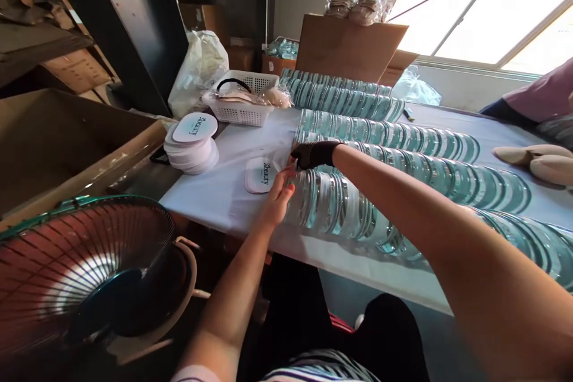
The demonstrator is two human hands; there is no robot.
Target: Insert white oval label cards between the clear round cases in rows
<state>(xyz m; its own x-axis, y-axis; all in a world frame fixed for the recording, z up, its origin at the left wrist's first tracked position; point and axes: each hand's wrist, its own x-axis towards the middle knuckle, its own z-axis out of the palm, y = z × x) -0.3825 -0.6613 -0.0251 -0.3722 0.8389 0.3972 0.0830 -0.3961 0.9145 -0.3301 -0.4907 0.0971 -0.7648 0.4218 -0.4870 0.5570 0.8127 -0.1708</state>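
Observation:
My left hand (281, 194), bare, reaches up to the near left end of the rows, its fingers bent together beside the right hand. My right hand (313, 155), in a dark glove, curls at the same spot, its fingertips close to the left ones. Whatever lies between the fingertips is too small and covered to name. Just beneath and right of them runs a row of clear, bluish plastic packs (335, 203) standing on edge. Left of my left hand lies a small pile of white printed cards (258, 174). Farther left is a taller stack of rounded white cards (192, 146).
A white plastic basket (244, 113) holds beige padded pieces and a black band. Further rows of clear packs (380, 131) cover the table's right side. A fan (89, 268) stands at the lower left, by an open cardboard box (85, 149). A person's sleeve (539, 95) shows at right.

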